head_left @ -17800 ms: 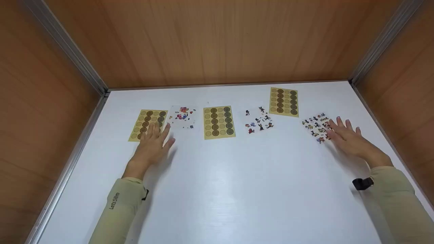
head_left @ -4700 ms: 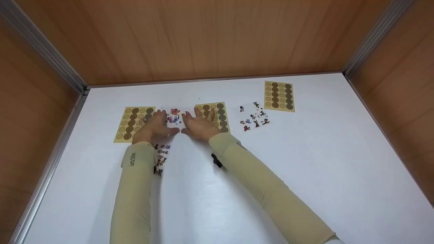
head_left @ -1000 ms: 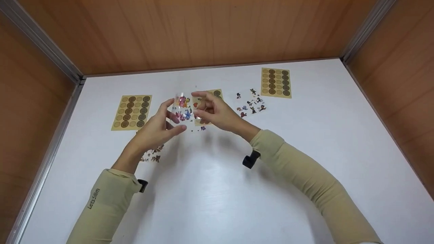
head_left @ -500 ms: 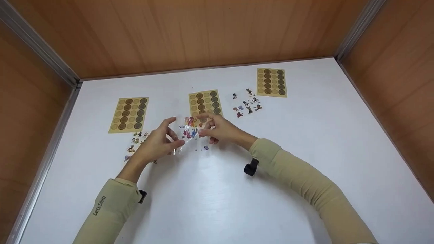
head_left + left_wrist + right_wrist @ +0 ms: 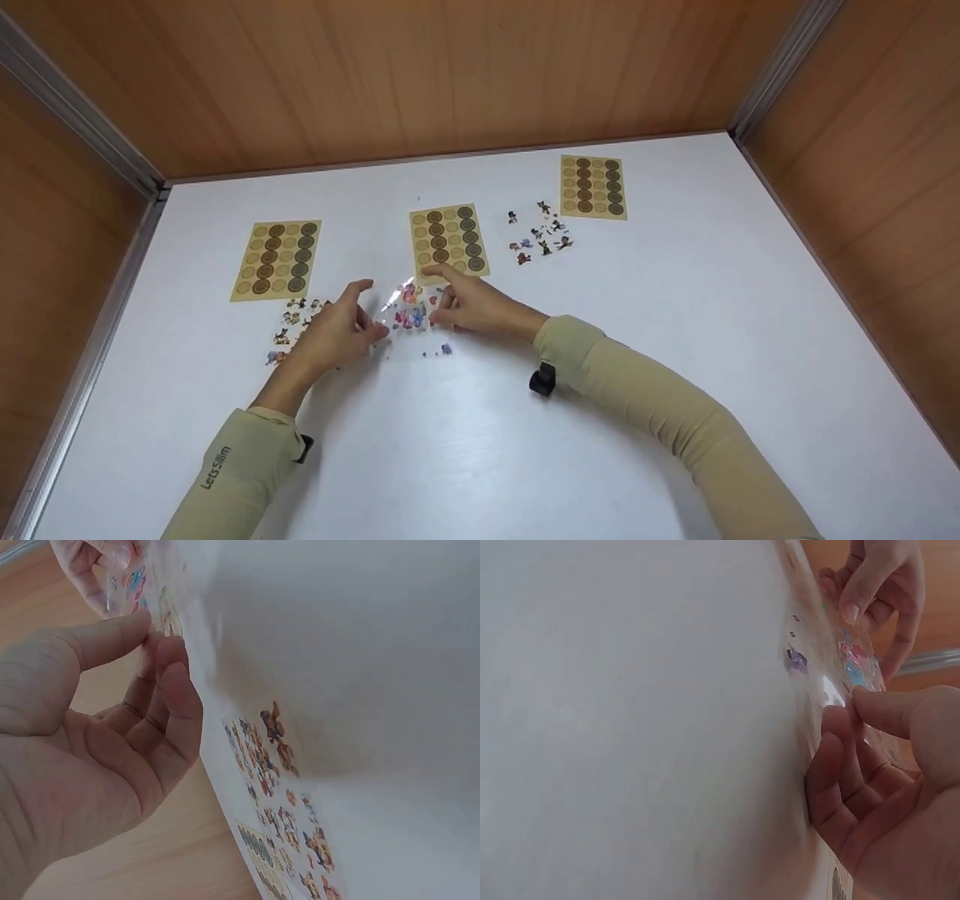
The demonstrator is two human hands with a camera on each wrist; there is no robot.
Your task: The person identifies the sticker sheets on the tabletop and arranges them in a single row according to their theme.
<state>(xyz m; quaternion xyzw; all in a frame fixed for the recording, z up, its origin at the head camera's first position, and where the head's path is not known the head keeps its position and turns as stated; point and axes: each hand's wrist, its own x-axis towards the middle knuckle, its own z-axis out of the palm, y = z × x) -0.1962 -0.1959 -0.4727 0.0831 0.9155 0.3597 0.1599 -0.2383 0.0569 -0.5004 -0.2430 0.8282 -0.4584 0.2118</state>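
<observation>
A clear sticker sheet (image 5: 409, 311) with small colourful stickers hangs low over the white table (image 5: 525, 450), bowed, its near part close to the surface. My left hand (image 5: 371, 311) pinches its left edge between thumb and fingers. My right hand (image 5: 436, 296) pinches its right edge. In the left wrist view my left hand (image 5: 157, 637) grips the sheet (image 5: 139, 581), with the right hand's fingers (image 5: 97, 562) beyond it. The right wrist view shows my right hand (image 5: 847, 709) pinching the sheet (image 5: 851, 660), and the left hand (image 5: 877, 585) at the far edge.
Three tan sheets of brown round stickers lie at the back: left (image 5: 276, 259), middle (image 5: 448, 240), right (image 5: 592, 186). A clear sheet of dark figures (image 5: 536, 232) lies between the middle and right ones. Another clear sheet (image 5: 296, 326) lies beside my left hand. Wooden walls enclose the table.
Both hands have brought the clear sheet down from mid-air and towards me, until it is just over the table in front of the middle tan sheet.
</observation>
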